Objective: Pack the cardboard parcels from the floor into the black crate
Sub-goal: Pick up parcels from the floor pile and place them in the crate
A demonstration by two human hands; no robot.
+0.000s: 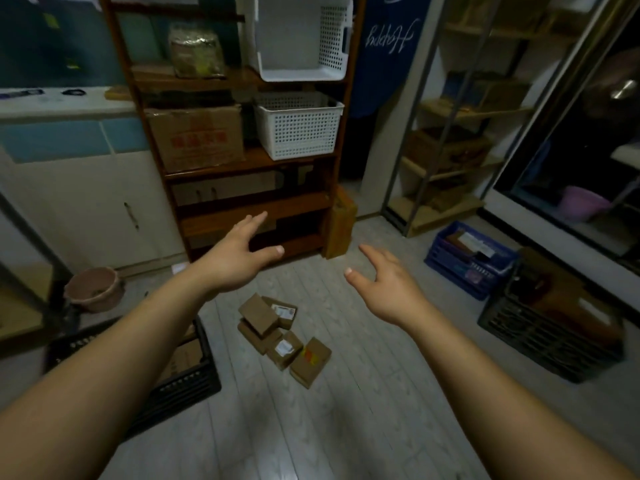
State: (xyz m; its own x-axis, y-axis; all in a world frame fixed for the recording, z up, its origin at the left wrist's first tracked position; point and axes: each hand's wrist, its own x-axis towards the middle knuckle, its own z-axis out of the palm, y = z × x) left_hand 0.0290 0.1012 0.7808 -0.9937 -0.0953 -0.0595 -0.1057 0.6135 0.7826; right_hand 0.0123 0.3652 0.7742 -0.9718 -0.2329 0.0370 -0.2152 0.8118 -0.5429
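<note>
Bare forearms enter from the bottom corners and reach forward over a grey plank floor [346, 427]; left hand [235, 259] raised with fingers spread and thumb out, empty; right hand [384, 289] likewise spread and empty, palm turned inward; neither hand touches anything. Cardboard parcels [282, 336] lie in a loose heap on the floor below and between the two hands, some overlapping, two showing white labels and one a red and yellow mark. Black crate [187, 386] stands on the floor at left, partly hidden under the left forearm, with brown cardboard visible inside; a second black crate [543, 344] stands well apart at right, also holding brown boxes. Blue crate [467, 265] sits just behind the second black crate, filled with mixed items. Wooden shelf unit [249, 202] stands against the far wall behind the hands; it carries a large cardboard box [197, 136] beside a white perforated basket [298, 126], with another white basket [301, 36] on the level above. Pink bucket [93, 289] rests on the floor at left, near white cabinet doors [86, 209]; a lighter shelf rack [450, 161] appears at right, blurred.
</note>
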